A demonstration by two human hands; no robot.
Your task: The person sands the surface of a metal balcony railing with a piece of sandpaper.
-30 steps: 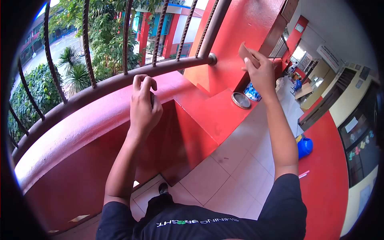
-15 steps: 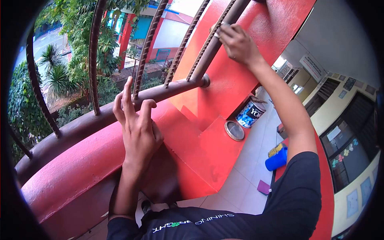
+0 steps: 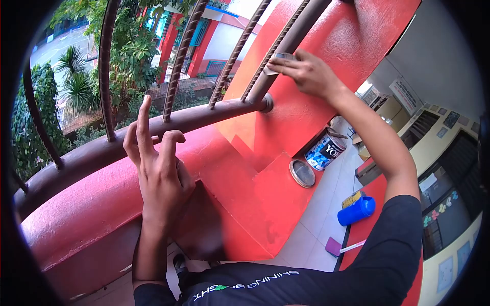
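Note:
My right hand (image 3: 309,74) pinches a small folded grey-and-white sheet (image 3: 274,66) that looks like sandpaper. The sheet lies against the thick brown metal post (image 3: 286,48) at the end of the railing, just above its joint with the lower rail (image 3: 199,115). My left hand (image 3: 161,153) is raised in front of that rail, back towards me. Its index finger points up and the other fingers are bent and apart, with nothing held. Twisted bars (image 3: 182,56) rise from the rail beyond my left hand.
On the red ledge (image 3: 270,214) sit a round metal lid (image 3: 302,174) and a blue-and-white paint can (image 3: 325,151). Further right are a blue plastic jug (image 3: 356,210), a yellow item (image 3: 352,199) and a purple pad (image 3: 333,247). A red column (image 3: 332,66) stands behind the post.
My right hand has slid down along the post with the sheet, which shows more plainly now. My left hand has shifted slightly left in view, still spread. The view has tilted a little.

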